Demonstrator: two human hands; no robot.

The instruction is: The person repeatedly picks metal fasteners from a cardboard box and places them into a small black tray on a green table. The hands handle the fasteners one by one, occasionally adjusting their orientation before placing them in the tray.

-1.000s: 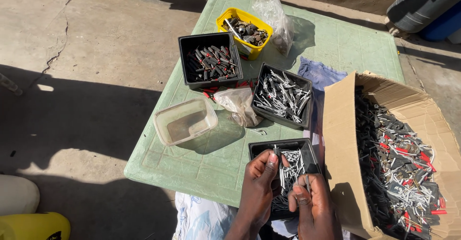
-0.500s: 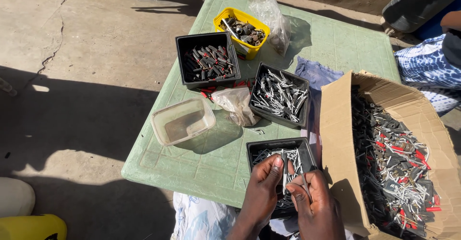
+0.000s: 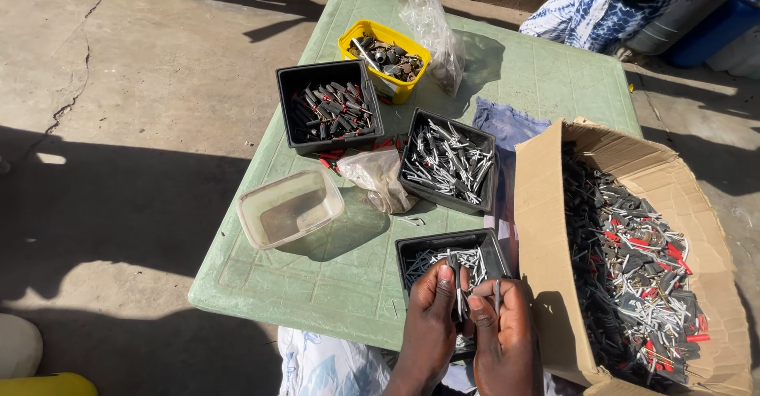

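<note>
Pinching upright metal pin (image 3: 458, 297), left hand (image 3: 431, 317); right hand (image 3: 500, 336) clamps second pin (image 3: 497, 293), upright.

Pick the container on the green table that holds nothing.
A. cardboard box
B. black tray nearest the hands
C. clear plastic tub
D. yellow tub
C: the clear plastic tub shows only its bare bottom, while the others hold small metal parts.

Bare left hand (image 3: 431, 317) and right hand (image 3: 499, 336) — no gloves, no sleeves
</note>
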